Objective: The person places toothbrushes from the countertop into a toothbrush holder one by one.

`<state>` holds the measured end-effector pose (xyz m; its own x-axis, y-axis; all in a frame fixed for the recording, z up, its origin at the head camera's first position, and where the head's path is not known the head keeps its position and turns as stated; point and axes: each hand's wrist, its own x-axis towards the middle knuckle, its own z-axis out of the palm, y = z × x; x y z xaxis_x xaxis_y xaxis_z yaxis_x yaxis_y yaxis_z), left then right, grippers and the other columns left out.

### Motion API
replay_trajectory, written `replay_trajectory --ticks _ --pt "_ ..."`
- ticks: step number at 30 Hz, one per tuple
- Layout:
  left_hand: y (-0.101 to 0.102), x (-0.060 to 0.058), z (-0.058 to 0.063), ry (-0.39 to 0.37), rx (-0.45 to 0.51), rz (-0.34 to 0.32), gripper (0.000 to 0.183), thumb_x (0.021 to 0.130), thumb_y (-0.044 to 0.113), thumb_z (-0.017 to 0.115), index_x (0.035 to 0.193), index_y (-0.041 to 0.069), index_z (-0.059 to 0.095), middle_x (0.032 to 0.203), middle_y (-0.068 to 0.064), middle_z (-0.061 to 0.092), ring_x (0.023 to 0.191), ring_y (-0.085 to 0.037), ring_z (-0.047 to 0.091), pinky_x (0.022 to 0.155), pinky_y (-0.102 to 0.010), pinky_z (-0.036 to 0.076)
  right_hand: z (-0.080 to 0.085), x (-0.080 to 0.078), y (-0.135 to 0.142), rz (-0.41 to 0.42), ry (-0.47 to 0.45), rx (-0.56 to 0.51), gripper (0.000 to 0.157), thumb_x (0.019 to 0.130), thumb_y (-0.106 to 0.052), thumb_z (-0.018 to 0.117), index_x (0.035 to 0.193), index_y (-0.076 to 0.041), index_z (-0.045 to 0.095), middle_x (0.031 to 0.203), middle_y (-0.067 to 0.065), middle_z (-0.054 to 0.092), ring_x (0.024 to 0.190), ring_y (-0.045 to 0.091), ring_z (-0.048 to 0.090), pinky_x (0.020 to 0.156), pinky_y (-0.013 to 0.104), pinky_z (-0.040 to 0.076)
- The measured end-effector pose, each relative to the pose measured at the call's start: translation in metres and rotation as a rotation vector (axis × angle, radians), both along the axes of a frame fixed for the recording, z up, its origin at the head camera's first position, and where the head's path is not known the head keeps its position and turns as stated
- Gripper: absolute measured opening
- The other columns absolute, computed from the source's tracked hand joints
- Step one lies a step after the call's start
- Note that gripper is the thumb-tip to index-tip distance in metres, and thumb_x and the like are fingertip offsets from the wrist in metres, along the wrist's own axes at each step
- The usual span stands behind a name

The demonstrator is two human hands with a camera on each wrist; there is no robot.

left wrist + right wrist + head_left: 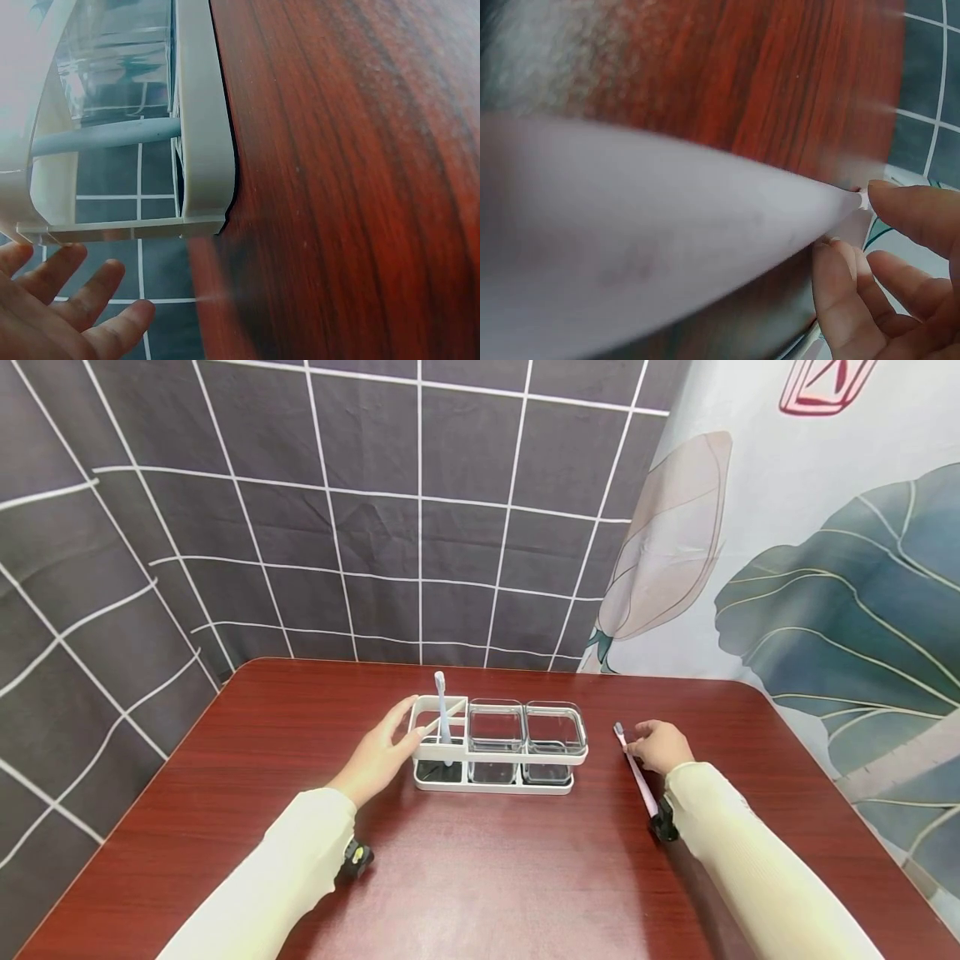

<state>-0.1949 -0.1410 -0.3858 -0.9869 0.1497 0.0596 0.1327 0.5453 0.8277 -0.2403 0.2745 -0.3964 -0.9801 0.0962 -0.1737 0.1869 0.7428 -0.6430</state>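
No legible lettering or numbers, red seal-like mark (828,387) on pale curtain (765,510), far right, cropped, unreadable.

I'm remotely watching a white rack (495,788) standing upright, 2 clear glass cups (555,727) filling its 3 o'clock side, a pale blue toothbrush (444,722) leaning head-up in its 9 o'clock compartment. Apart at 3 o'clock, a pink toothbrush (637,772) is slanting, head pointing toward 11.
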Motion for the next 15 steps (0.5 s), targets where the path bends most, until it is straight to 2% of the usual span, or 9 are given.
replay_trajectory --ticks 4,10,15 --pt "0.0002 0.0004 0.0008 -0.005 0.002 0.001 0.061 0.098 0.037 0.053 0.151 0.018 0.030 0.152 -0.013 0.037 0.135 -0.037 0.040 0.110 -0.056 0.030 0.0008 0.0000 -0.0006 0.003 -0.008 0.005 0.046 0.085 -0.005 0.067 0.121 0.018 0.051 0.095 0.026 0.065 0.073 0.022 0.064 0.063 0.032 0.058" --pt "0.0002 0.0009 0.0005 -0.012 0.008 0.002 0.062 0.098 0.039 0.053 0.152 0.019 0.030 0.152 -0.012 0.036 0.135 -0.037 0.040 0.110 -0.055 0.030 -0.0029 -0.0036 -0.0020 0.014 -0.013 0.044 0.038 0.083 -0.005 0.068 0.114 0.015 0.057 0.100 0.028 0.063 0.074 0.023 0.061 0.061 0.030 0.056" --pt "0.0006 0.0010 0.0008 -0.022 0.018 -0.005 0.065 0.097 0.040 0.054 0.152 0.017 0.028 0.154 -0.009 0.034 0.137 -0.035 0.038 0.111 -0.054 0.029 -0.0041 -0.0056 -0.0025 0.013 -0.023 0.065 0.030 0.083 -0.004 0.068 0.107 0.012 0.060 0.090 0.021 0.063 0.069 0.020 0.058 0.058 0.028 0.055"
